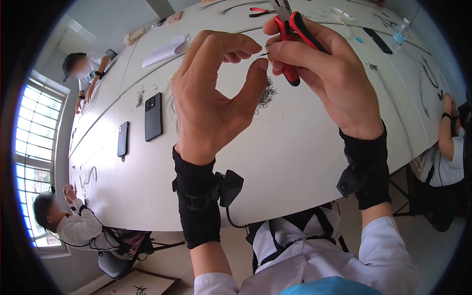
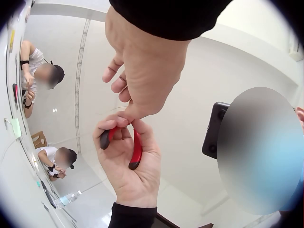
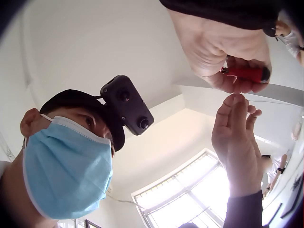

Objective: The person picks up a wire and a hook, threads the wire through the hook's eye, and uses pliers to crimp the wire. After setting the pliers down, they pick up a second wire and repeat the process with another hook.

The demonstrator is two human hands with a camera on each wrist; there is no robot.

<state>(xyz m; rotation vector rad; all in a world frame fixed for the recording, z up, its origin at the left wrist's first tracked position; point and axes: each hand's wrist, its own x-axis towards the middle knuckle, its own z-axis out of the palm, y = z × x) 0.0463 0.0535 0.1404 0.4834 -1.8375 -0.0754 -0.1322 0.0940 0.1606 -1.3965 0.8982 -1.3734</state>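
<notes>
In the head view my right hand (image 1: 334, 73) grips pliers (image 1: 306, 33) with red and black handles, their metal nose pointing up and away. Its thumb and a fingertip pinch a short, thin dark wire (image 1: 264, 54). My left hand (image 1: 216, 93) faces it, thumb and index fingertips at the other end of that wire. Both hands are raised above the white table (image 1: 295, 167). From the left wrist, the fingertips of the two hands meet in front of the red handles (image 2: 137, 149). A pile of small dark wire bits (image 1: 268, 93) lies behind the left thumb, partly hidden.
Two phones (image 1: 153, 118) lie left of my left hand. Farther back are white paper (image 1: 164, 50), another pair of red-handled pliers (image 1: 260, 12) and a water bottle (image 1: 400, 30). Long wires (image 1: 393, 105) stretch along the right. Other people sit around the table.
</notes>
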